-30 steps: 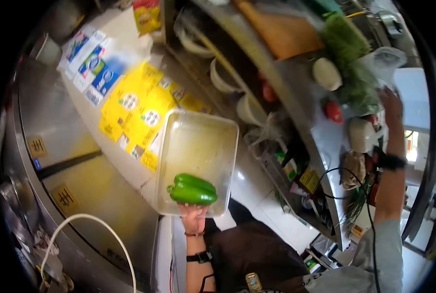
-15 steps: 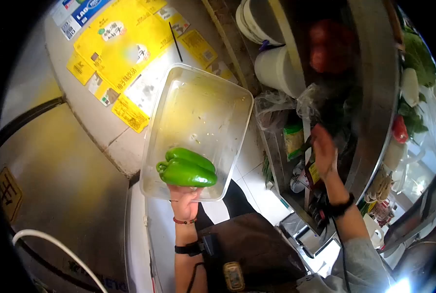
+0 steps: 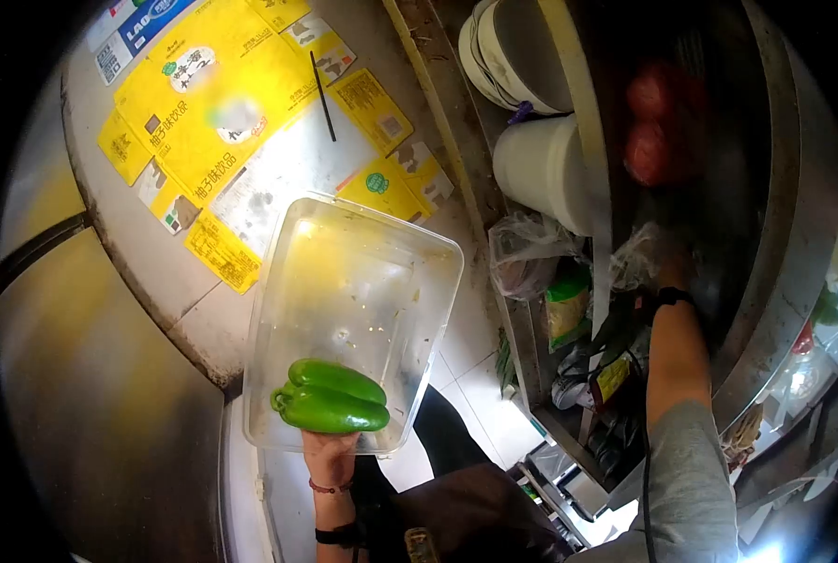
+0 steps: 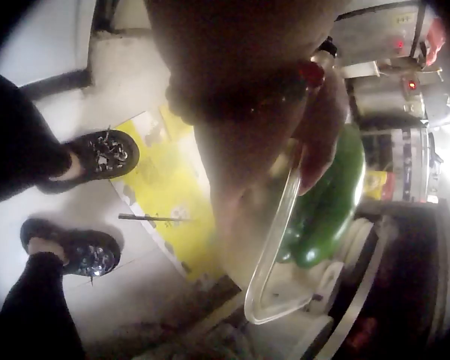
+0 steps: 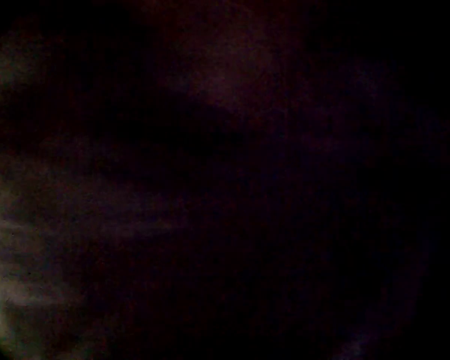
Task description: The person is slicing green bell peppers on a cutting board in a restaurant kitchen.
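My left hand (image 3: 330,455) grips the near rim of a clear plastic container (image 3: 442,281). A glossy green bell pepper (image 3: 334,410) lies in the container close by the fingers. In the left wrist view, part of that hand (image 4: 322,139) bends over the container rim (image 4: 273,251), beside the bell pepper (image 4: 333,199). My right hand (image 3: 674,270) reaches into the dark shelf under the counter, near a crumpled clear plastic bag (image 3: 634,255). Shadow hides most of its fingers, and I cannot tell what they touch. The right wrist view is almost black.
White tubs (image 3: 541,174) and red bagged items (image 3: 658,131) sit on the shelves to the right. Flattened yellow cardboard (image 3: 184,122) covers part of the floor, with a thin black stick (image 3: 323,97) on it. Steel cabinet doors (image 3: 100,375) stand at left.
My right hand has moved from the countertop down and into the dark under-counter shelf. The head view has turned lower. My left hand keeps holding the container with the bell pepper in it.
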Demonstrator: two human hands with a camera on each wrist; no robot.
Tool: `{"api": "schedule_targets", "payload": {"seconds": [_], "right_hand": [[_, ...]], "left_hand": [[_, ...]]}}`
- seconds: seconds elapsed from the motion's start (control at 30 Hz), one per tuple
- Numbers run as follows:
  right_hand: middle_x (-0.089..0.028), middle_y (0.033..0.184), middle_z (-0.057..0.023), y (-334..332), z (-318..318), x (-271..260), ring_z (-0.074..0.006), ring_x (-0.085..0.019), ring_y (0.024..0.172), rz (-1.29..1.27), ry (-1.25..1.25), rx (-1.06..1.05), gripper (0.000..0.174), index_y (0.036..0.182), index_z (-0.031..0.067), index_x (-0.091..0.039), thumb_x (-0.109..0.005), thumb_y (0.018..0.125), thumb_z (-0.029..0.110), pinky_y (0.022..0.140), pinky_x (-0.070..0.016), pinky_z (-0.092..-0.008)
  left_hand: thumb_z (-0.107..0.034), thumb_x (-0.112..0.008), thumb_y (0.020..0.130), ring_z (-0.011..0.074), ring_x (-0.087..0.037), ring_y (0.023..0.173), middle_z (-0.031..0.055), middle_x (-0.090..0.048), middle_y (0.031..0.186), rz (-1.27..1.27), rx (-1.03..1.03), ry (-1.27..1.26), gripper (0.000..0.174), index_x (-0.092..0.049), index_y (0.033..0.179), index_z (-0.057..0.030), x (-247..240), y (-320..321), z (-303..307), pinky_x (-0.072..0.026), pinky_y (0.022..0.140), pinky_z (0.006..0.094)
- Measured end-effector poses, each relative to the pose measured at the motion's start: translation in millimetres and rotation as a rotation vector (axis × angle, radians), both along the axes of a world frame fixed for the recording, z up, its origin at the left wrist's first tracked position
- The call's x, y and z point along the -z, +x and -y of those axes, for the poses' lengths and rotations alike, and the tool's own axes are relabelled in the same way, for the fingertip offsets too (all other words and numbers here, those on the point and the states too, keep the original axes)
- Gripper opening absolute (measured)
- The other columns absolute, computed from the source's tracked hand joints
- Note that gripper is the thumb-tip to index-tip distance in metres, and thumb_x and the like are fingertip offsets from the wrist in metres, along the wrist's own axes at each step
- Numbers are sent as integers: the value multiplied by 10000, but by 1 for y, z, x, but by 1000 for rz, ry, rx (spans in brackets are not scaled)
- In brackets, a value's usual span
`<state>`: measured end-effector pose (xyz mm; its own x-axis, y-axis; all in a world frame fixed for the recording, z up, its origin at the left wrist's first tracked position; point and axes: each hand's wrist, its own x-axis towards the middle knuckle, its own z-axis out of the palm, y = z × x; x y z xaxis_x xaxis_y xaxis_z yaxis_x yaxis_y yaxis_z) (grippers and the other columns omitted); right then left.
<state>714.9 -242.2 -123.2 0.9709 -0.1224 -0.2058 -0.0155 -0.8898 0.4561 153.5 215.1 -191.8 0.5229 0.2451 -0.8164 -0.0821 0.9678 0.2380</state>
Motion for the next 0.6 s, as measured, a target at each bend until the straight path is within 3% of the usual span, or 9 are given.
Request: {"api": "schedule_targets", "payload": {"seconds": [0.2,0.3,0.37,0.43,0.53,0.6], "right_hand": [[-476,1411,-158,-15,45,25,-332,-492,1228,114,-126,-41,479,1381,44,-461,-542,946,225,1000,-439,-407],[-382,1471,-165,-22,66,72,-330,-406,1308,352,604,183,543,1444,66,-368,-543,966,256,1038,-437,-422],[-405,1434,-150,-53,-31,47,-323,-417,1287,603,1315,617,534,1423,74,-390,-562,953,260,1030,-435,-432],[-427,1398,-135,-102,-117,0,-316,-428,1267,760,1832,904,525,1403,83,-413,-581,940,265,1022,-433,-441],[-461,1343,-113,-180,-187,-66,-304,-445,1236,745,2182,1161,512,1373,96,-447,-609,920,272,1010,-430,-456],[-597,1092,-86,-233,-187,-77,-251,-573,1023,543,2016,1329,320,1134,91,-607,-610,888,295,862,-519,-422]], "left_hand": [[145,-570,650,333,-520,1208,164,-497,1318,15,35,3,847,-340,1433,-83,-16,26,1,-474,1005,456],[189,-520,664,358,-507,1231,172,-488,1339,90,-10,-35,847,-341,1436,-111,-27,26,0,-481,1005,492],[200,-507,669,348,-494,1247,157,-466,1364,109,-35,-28,872,-327,1448,-148,-46,37,-5,-477,1009,505],[211,-501,672,339,-463,1279,129,-432,1396,173,-6,7,917,-303,1467,-199,-62,39,-14,-470,1010,527],[197,-496,680,303,-486,1222,114,-434,1378,207,35,89,950,-286,1482,-266,-86,34,-28,-479,1000,501],[186,-486,677,298,-490,1203,110,-424,1382,200,48,113,964,-272,1490,-286,-106,33,-37,-485,989,489]]}}
